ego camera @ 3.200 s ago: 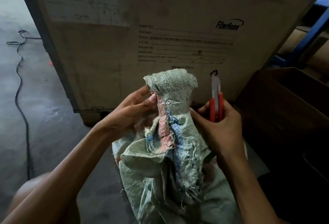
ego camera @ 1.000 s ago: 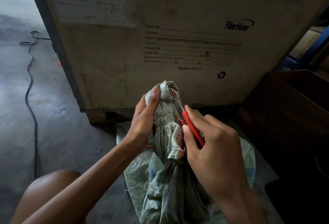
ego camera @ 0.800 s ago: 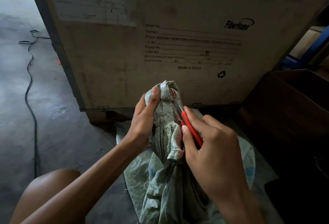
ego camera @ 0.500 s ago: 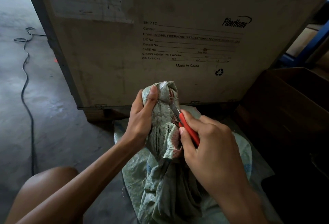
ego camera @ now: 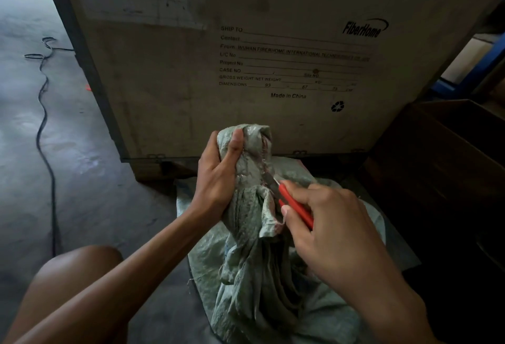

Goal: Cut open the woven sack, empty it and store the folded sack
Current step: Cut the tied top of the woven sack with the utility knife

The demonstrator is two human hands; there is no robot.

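Observation:
A pale green woven sack stands on the floor in front of me, its neck bunched and tied with pinkish string. My left hand grips the bunched neck from the left, thumb up along the top. My right hand holds red-handled scissors, whose metal tip presses into the tied neck at the stitching. What is inside the sack is hidden.
A large wooden shipping crate with printed labels stands right behind the sack. A dark open box sits at the right. A black cable snakes over the concrete floor at the left. My knee is at lower left.
The scissors went from held upright beside the neck to pressed into the tied neck. My left hand shifted its grip higher and tighter. The scissor tip has slid slightly down the stitching.

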